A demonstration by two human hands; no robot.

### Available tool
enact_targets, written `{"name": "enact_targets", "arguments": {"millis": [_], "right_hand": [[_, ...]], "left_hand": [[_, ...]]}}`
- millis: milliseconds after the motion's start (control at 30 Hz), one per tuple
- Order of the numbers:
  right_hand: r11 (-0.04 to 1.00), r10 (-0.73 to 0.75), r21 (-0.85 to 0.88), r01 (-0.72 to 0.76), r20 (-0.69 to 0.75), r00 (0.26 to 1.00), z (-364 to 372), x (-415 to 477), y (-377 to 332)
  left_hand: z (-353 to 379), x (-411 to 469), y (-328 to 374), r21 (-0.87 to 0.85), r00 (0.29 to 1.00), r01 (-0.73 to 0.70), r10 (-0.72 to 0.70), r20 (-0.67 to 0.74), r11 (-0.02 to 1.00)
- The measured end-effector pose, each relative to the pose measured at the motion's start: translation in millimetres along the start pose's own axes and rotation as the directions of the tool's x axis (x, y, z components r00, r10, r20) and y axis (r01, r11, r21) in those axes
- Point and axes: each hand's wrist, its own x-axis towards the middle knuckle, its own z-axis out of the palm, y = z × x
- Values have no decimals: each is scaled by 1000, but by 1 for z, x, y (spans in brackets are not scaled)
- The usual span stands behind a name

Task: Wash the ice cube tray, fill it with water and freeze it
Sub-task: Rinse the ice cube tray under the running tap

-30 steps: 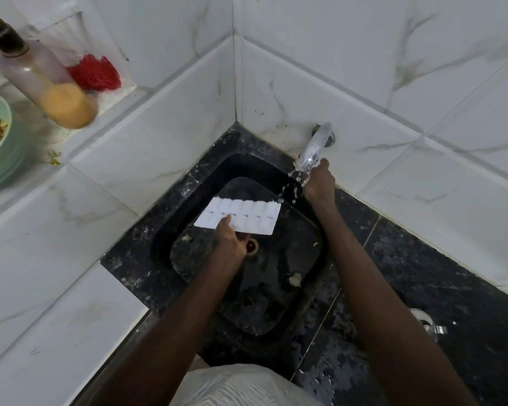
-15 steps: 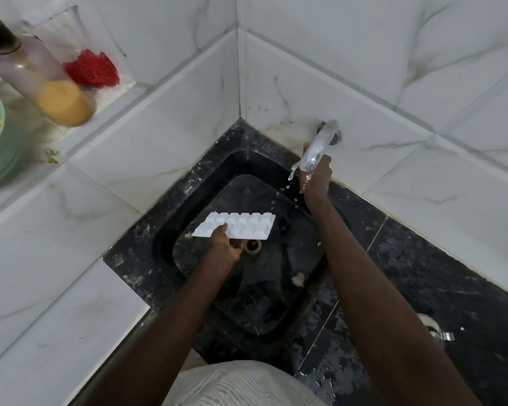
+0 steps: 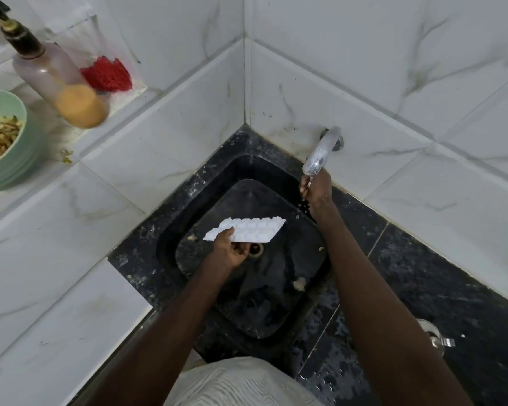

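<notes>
My left hand (image 3: 228,251) pinches the near long edge of the white ice cube tray (image 3: 254,229), thumb on top. The tray hangs nearly level over the black sink (image 3: 170,244), just above the drain (image 3: 255,249). At the back wall my right hand (image 3: 317,189) curls round the tip of the steel tap (image 3: 323,148). Only a few drops fall from the spout, to the right of the tray.
A white tiled ledge on the left carries a green bowl (image 3: 9,142) of peelings, a bottle (image 3: 56,77) of orange liquid and a red scrubber (image 3: 106,73). Food scraps lie in the basin. A small steel object (image 3: 431,332) sits on the wet black counter at right.
The stream from the tap has thinned to drops. My left hand has lowered the tray slightly and levelled it. My right hand has stayed at the spout tip.
</notes>
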Motion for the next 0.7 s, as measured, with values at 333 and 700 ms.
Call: {"name": "enact_targets", "arguments": {"millis": [333,700], "right_hand": [[709,233,-700,-87,116,966,-16,-86,133],[960,261,-107,-259,-2,965,-25,-122,132]], "left_hand": [[-28,-13,-18,21,998,-26,24,64,999],[-38,-44,-24,125,998,-41,35,56,991]]}}
